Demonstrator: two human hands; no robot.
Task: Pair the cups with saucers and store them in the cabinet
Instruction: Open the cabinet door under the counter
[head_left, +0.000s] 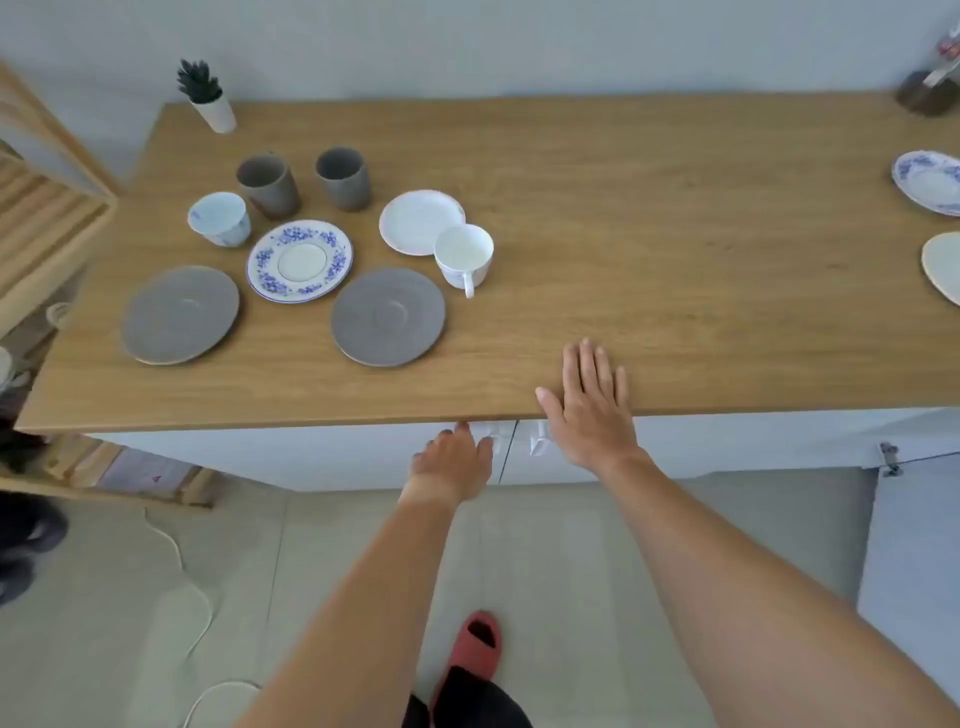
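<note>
On the wooden counter (623, 208), toward its left, sit two grey saucers (180, 315) (388, 317) near the front edge, a blue-flowered saucer (300, 260) between them, and a white saucer (421, 222) touching a white cup (464, 255). Behind stand a blue-patterned cup (219, 218) and two grey cups (268, 185) (343, 177). Below the edge, the left hand (453, 460) reaches at the white cabinet (311, 457) door handle; its grip I cannot tell. The right hand (589, 410) lies flat, fingers spread, holding nothing.
</note>
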